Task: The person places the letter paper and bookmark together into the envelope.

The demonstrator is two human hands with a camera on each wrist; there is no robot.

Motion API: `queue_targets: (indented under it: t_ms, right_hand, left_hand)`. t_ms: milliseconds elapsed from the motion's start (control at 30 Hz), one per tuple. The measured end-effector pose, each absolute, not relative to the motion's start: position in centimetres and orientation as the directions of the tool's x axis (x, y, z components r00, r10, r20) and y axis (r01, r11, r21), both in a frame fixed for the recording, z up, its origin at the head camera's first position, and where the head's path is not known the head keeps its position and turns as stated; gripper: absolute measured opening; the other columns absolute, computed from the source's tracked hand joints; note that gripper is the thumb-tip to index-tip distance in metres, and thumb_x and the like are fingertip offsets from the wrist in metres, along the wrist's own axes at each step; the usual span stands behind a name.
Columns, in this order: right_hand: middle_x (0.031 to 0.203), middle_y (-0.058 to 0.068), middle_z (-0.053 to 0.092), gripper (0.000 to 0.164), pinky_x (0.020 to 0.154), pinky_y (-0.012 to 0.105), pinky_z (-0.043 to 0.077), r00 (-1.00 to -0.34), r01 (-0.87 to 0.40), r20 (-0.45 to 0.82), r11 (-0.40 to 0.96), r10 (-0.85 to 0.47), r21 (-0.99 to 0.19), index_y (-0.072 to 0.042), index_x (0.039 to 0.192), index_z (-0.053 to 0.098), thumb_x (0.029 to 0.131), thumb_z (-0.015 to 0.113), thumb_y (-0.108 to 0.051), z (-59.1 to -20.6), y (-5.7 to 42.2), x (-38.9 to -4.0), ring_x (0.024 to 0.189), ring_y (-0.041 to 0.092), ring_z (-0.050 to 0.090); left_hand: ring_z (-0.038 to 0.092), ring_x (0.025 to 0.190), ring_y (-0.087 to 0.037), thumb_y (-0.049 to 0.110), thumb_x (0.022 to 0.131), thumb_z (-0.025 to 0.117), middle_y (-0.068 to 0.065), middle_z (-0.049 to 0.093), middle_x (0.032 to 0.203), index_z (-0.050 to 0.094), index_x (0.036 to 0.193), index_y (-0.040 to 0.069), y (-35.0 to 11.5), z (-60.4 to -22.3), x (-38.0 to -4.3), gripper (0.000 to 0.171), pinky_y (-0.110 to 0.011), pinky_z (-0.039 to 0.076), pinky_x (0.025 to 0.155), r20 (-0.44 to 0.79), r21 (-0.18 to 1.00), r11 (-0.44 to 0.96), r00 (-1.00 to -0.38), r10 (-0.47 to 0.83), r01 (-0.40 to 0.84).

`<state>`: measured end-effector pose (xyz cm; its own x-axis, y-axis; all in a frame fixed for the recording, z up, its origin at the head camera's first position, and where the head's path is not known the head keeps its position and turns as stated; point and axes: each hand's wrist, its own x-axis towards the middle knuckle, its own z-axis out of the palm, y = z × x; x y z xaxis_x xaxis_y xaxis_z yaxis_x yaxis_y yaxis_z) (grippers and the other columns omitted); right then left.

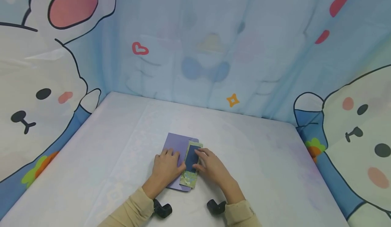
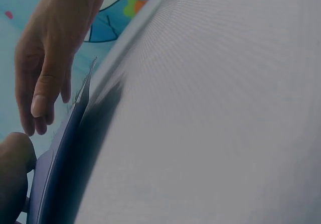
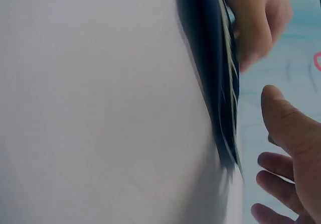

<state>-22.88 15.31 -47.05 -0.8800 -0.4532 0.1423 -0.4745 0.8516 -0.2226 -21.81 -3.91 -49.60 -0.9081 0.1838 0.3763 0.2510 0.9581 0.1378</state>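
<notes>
A flat purple folder or booklet (image 1: 178,140) lies on the table at the middle front. On its right half sits a narrow green-patterned card or pad (image 1: 189,179) with a dark blue panel. My left hand (image 1: 166,166) rests on the purple piece, its thumb near the narrow card's left edge. My right hand (image 1: 213,167) hovers at the card's right side, fingers loosely bent. In the right wrist view this right hand (image 3: 296,153) has its thumb and fingers spread apart around nothing. The stacked edges (image 3: 225,83) look slightly separated there.
A white cloth covers the table (image 1: 259,152). Behind it hangs a light blue curtain (image 1: 207,26) printed with cartoon animals. Black devices (image 1: 216,207) are worn at both wrists, close to the tabletop.
</notes>
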Motion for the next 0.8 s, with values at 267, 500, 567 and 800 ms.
queue_targets:
  t_ms: [267, 500, 567, 800]
  right_hand:
    - [0.142, 0.013, 0.036, 0.081, 0.104, 0.043, 0.031, -0.911, -0.412, 0.088, 0.881, -0.403, -0.233, -0.003, 0.136, 0.038, 0.073, 0.067, -0.045, -46.6, 17.0, -25.5, 0.131, 0.031, 0.033]
    - [0.143, 0.011, 0.035, 0.081, 0.104, 0.042, 0.031, -0.901, -0.433, 0.072, 0.869, -0.429, -0.24, -0.003, 0.135, 0.039, 0.072, 0.068, -0.045, -47.1, 17.0, -25.8, 0.131, 0.03, 0.033]
    - [0.143, 0.011, 0.036, 0.081, 0.104, 0.042, 0.031, -0.898, -0.438, 0.074, 0.867, -0.433, -0.238, -0.003, 0.135, 0.04, 0.071, 0.068, -0.045, -47.2, 16.8, -25.9, 0.131, 0.03, 0.034]
    - [0.143, 0.011, 0.036, 0.082, 0.104, 0.041, 0.031, -0.893, -0.447, 0.055, 0.869, -0.446, -0.21, -0.003, 0.135, 0.039, 0.071, 0.067, -0.046, -47.6, 16.3, -26.2, 0.131, 0.03, 0.033]
  left_hand:
    - [0.057, 0.094, -0.024, 0.049, 0.079, 0.05, -0.006, 0.061, 0.092, 0.065, 0.1, 0.015, -4.0, -49.6, -21.9, 0.042, -0.045, 0.046, 0.064, 0.392, 0.13, 0.958, -0.9, 0.189, 0.257]
    - [0.057, 0.095, -0.025, 0.05, 0.08, 0.049, -0.006, 0.061, 0.094, 0.064, 0.1, 0.015, -3.9, -49.9, -21.9, 0.043, -0.045, 0.046, 0.065, 0.384, 0.116, 0.96, -0.903, 0.194, 0.255]
    - [0.057, 0.095, -0.025, 0.05, 0.079, 0.049, -0.006, 0.061, 0.094, 0.065, 0.1, 0.015, -3.9, -49.9, -22.0, 0.043, -0.045, 0.046, 0.065, 0.379, 0.12, 0.96, -0.905, 0.193, 0.254]
    - [0.056, 0.095, -0.024, 0.05, 0.079, 0.048, -0.006, 0.061, 0.094, 0.065, 0.1, 0.015, -3.9, -50.0, -22.1, 0.044, -0.045, 0.046, 0.066, 0.367, 0.131, 0.96, -0.912, 0.185, 0.247]
